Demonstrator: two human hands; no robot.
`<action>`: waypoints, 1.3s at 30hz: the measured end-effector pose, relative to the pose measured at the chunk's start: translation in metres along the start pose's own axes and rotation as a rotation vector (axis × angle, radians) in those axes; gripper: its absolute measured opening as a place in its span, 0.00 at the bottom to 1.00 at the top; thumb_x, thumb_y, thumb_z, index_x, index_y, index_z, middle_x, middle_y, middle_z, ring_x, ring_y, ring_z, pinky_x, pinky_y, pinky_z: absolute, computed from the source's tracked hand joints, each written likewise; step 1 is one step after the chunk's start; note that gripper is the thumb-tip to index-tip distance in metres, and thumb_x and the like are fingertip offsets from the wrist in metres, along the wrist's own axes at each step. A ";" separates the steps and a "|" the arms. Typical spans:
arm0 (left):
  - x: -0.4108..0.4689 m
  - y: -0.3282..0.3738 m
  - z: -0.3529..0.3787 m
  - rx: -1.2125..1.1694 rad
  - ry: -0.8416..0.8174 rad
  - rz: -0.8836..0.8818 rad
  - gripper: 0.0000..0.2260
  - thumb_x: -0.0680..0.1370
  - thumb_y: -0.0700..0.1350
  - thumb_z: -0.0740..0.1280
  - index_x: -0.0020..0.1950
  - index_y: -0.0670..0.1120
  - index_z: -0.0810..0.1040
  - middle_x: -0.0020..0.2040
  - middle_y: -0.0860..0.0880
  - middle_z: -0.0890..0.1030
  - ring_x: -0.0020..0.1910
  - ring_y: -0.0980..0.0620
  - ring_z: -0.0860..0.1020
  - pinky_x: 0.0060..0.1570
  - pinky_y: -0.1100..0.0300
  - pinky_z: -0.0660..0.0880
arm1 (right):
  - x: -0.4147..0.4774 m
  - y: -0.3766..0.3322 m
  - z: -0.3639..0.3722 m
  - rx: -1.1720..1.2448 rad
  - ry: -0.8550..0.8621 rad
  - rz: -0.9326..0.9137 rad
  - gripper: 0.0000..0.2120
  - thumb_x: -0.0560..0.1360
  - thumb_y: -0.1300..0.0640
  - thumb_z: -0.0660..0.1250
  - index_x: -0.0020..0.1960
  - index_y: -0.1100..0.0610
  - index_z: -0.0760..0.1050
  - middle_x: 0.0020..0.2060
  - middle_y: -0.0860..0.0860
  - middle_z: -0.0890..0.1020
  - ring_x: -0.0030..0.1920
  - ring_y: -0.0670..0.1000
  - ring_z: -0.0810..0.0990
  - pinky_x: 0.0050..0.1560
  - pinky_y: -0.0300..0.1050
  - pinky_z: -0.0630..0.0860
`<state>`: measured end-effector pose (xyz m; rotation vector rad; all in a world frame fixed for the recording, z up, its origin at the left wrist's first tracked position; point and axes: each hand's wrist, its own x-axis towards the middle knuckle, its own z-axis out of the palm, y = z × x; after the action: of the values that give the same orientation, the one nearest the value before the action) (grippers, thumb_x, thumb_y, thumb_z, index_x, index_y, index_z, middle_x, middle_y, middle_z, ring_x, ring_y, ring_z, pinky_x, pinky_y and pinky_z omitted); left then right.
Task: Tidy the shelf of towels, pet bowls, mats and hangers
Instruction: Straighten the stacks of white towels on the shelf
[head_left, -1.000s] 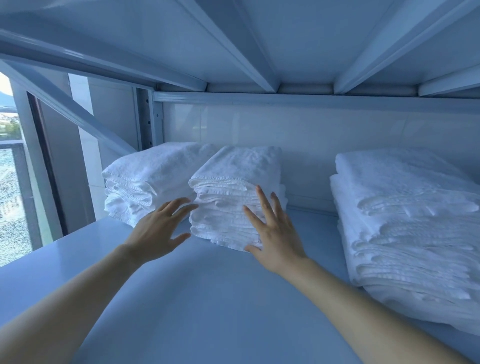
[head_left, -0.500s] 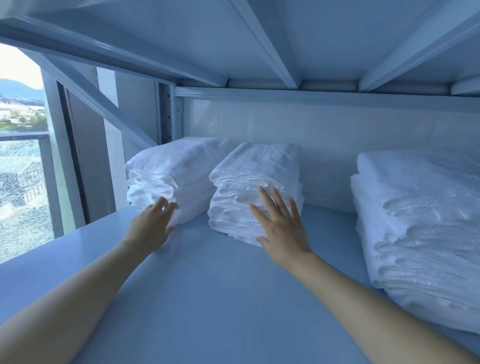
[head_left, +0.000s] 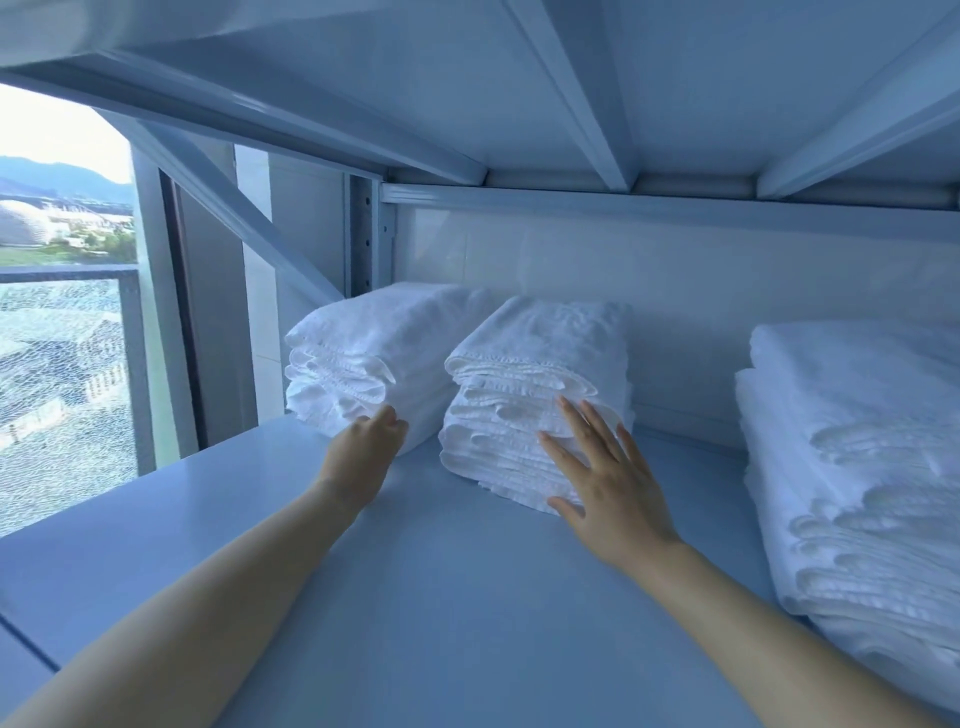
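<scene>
While my right hand (head_left: 608, 499) lies flat against the front of the middle stack (head_left: 540, 358), its fingers are straight and spread, with the thumb low near the stack's bottom front edge. The palm presses the folded edges and grips nothing. My left hand (head_left: 363, 447) reaches to the left of the middle stack. Its fingers are close together and their tips touch the lower front corner of the left stack (head_left: 374, 343). I see it from behind, and it holds nothing that I can make out.

The middle stack is white folded towels, with the folds facing me and the pile leaning a little to the right. The left stack sits just beside it, almost touching at the back, and its layers are looser and rounder. Well to the right of the middle stack, across a bare strip of shelf (head_left: 415, 597), stands the right stack (head_left: 852, 441), which is wider and cut off by the frame edge.

Behind the middle stack is a pale wall (head_left: 675, 270). Behind and left of it are a perforated post (head_left: 363, 234) and a slanted brace (head_left: 228, 208). Far to its left, a window (head_left: 62, 312) shows hills and buildings. Above it runs the ribbed deck (head_left: 363, 78) of the next level.
</scene>
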<state>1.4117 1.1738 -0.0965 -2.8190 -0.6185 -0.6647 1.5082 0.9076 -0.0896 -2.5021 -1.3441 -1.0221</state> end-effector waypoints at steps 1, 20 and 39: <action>0.002 0.005 0.001 0.003 0.005 0.009 0.17 0.73 0.29 0.58 0.56 0.43 0.74 0.55 0.46 0.72 0.50 0.43 0.77 0.41 0.52 0.75 | -0.001 0.001 0.000 0.004 0.023 -0.005 0.33 0.65 0.51 0.77 0.68 0.52 0.71 0.73 0.55 0.61 0.73 0.55 0.55 0.67 0.57 0.62; 0.001 0.045 -0.025 -0.309 0.290 0.318 0.26 0.72 0.49 0.72 0.68 0.53 0.69 0.62 0.50 0.72 0.49 0.47 0.77 0.30 0.53 0.78 | -0.011 0.016 0.002 0.160 0.078 0.066 0.42 0.66 0.49 0.76 0.74 0.50 0.59 0.75 0.49 0.47 0.74 0.60 0.54 0.61 0.60 0.72; 0.018 0.047 -0.017 -0.099 0.445 0.565 0.36 0.57 0.29 0.75 0.62 0.48 0.75 0.56 0.47 0.68 0.44 0.44 0.80 0.18 0.59 0.73 | -0.001 0.016 0.011 0.314 -0.109 0.149 0.45 0.73 0.56 0.71 0.76 0.47 0.42 0.70 0.47 0.27 0.69 0.55 0.66 0.55 0.45 0.74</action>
<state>1.4402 1.1335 -0.0773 -2.5912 0.2816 -1.1536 1.5261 0.9014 -0.0954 -2.4028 -1.2138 -0.6005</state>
